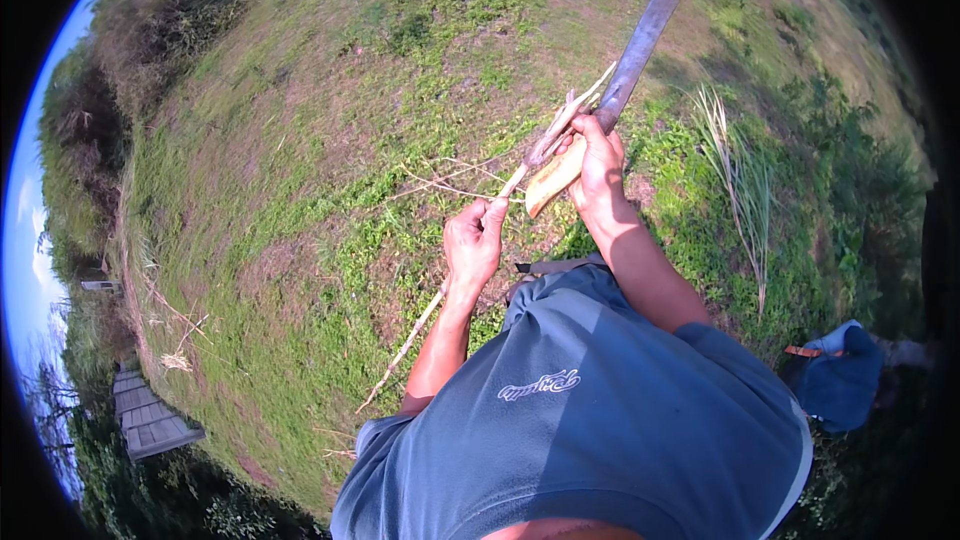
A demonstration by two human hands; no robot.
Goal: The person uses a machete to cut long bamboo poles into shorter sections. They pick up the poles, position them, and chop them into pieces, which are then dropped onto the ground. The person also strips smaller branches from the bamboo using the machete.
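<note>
My left hand [475, 240] is closed around a thin pale stick [405, 348]. The stick runs from beside my left forearm up toward my right hand. Its upper end is forked and frayed, with brown and light strips. My right hand [602, 165] grips a machete by its light wooden handle [553, 180]. The dark blade [640, 55] points up and away to the right. The frayed end of the stick lies close along the machete, by my right thumb and fingers. Whether those fingers also pinch the stick is hard to see.
Loose thin twigs [450, 178] lie on the grass beyond my left hand. A bundle of long grass leaves [738, 185] lies to the right. A blue cloth or bag [845, 375] is at the lower right. Grey boards [150, 412] and bushes [85, 130] border the left side.
</note>
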